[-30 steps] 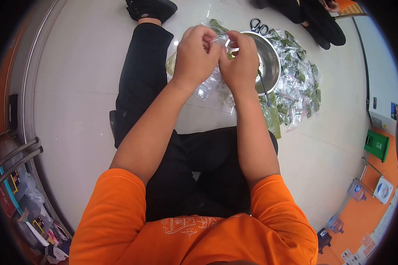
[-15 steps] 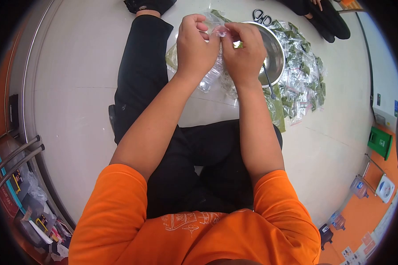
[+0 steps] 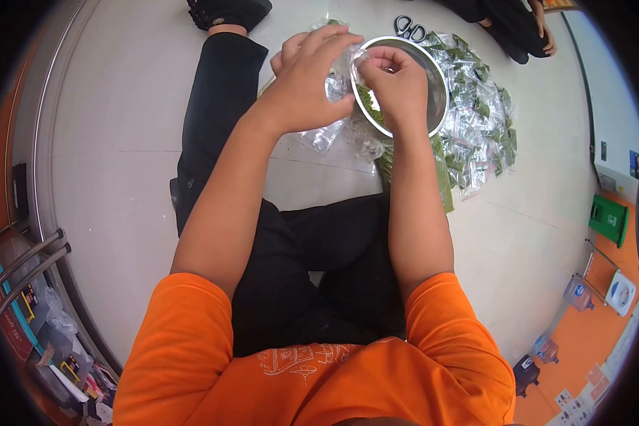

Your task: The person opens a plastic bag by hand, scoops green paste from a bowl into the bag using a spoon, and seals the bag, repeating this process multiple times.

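Observation:
My left hand [image 3: 305, 82] and my right hand [image 3: 397, 85] meet over the near rim of a steel bowl [image 3: 437, 85] on the floor. Together they pinch a small clear plastic bag [image 3: 353, 60] by its top. Green dried leaf [image 3: 369, 103] shows in the bowl just below my right fingers. Whether the bag holds any leaf is hidden by my fingers.
A heap of filled clear bags with green leaf [image 3: 479, 121] lies right of the bowl, and empty clear bags [image 3: 323, 135] lie left of it. Scissors [image 3: 408, 28] rest beyond the bowl. Another person's dark-clothed legs [image 3: 511, 28] are at top right. My left leg [image 3: 216, 121] stretches forward.
Both hands have moved forward and a little right, from in front of the bowl to over its near rim, still pinching the small bag. My left fingers have spread.

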Available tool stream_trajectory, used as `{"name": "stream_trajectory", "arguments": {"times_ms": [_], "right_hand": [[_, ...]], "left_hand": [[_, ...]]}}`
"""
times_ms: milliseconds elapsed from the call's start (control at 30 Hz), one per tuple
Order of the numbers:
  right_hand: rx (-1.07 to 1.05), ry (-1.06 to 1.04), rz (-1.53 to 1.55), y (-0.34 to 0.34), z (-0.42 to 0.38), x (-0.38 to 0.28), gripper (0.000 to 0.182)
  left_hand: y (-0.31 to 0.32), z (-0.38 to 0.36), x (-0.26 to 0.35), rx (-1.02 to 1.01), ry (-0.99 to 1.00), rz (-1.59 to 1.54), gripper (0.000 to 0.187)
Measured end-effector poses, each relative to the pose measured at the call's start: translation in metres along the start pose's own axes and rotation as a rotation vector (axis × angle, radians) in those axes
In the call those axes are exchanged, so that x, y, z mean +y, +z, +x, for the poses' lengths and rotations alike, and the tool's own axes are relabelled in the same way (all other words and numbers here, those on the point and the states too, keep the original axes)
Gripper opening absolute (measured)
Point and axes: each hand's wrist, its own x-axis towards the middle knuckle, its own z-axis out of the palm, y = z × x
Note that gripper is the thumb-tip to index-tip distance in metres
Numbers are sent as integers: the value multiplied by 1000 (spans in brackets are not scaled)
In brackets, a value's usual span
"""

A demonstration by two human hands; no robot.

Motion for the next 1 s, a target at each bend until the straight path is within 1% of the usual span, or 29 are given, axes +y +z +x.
{"name": "stream_trajectory", "arguments": {"times_ms": [33, 133, 233, 333, 367, 400, 467, 500, 533, 600, 667, 700, 733, 800, 833, 933, 1000], "right_hand": [[-10, 37, 24, -1, 2, 3, 30], [-188, 105, 124, -3, -2, -1, 36], [-278, 111, 84, 0, -9, -10, 40], [-379, 69, 50, -11, -7, -8, 42], [-464, 43, 93, -23, -6, -8, 47], [-451, -22, -32, -41, -7, -16, 53], [-302, -1, -211, -76, -11, -20, 56], [-253, -1, -412, -95, -10, -10, 56], [-201, -2, -613, -113, -11, 3, 55], [-238, 185, -1001, -135, -19, 14, 56], [-292, 337, -1085, -145, -27, 36, 57], [-303, 325, -1068, -148, -30, 51, 54], [-301, 338, -991, -153, -32, 64, 52], [-296, 361, -835, -154, -38, 70, 47], [-272, 342, -797, -155, -39, 71, 41], [-190, 210, -840, -156, -33, 79, 32], [-126, 87, -868, -142, -30, 64, 26]], "left_hand": [[-1, -1, 0, -52, 24, 21, 68], [12, -1, -4, -2, -8, 111, 70], [18, 1, -7, -46, -9, 105, 67], [20, 3, -10, -198, -77, -20, 61], [21, 2, -11, -151, -56, -13, 48], [20, 3, -12, -205, -109, -22, 44], [18, 6, -17, -307, -216, -35, 38], [20, 6, -19, -280, -253, -34, 33], [24, 5, -22, -283, -300, -27, 33], [34, 3, -28, -290, -392, -9, 35], [47, 5, -32, -274, -486, -100, 37], [56, 4, -33, -269, -535, -146, 38], [64, 2, -33, -256, -553, -178, 39], [74, 3, -28, -230, -590, -239, 41], [79, 1, -25, -254, -643, -260, 42], [88, -3, -20, -270, -645, -249, 41], [94, -6, -24, -259, -645, -285, 39]]}}
